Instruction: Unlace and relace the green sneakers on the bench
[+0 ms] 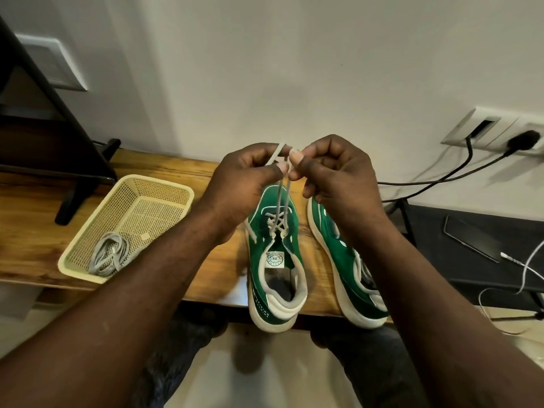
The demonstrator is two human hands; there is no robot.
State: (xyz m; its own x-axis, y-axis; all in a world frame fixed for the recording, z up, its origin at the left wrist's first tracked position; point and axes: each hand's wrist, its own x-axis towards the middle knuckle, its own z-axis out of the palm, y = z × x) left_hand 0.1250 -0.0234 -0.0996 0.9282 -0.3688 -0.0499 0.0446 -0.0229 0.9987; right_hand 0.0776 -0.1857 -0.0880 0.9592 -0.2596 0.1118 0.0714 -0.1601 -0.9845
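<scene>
One lace end (275,154) in left hand (244,179), one in right hand (332,172)

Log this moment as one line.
left hand, right hand: pinch lace above sneaker | sneaker: partly laced, on bench | second sneaker: beside it | basket: grey coil inside

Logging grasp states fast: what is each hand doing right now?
Left hand: pinching one strand of the grey shoelace.
Right hand: pinching its other strand.
</scene>
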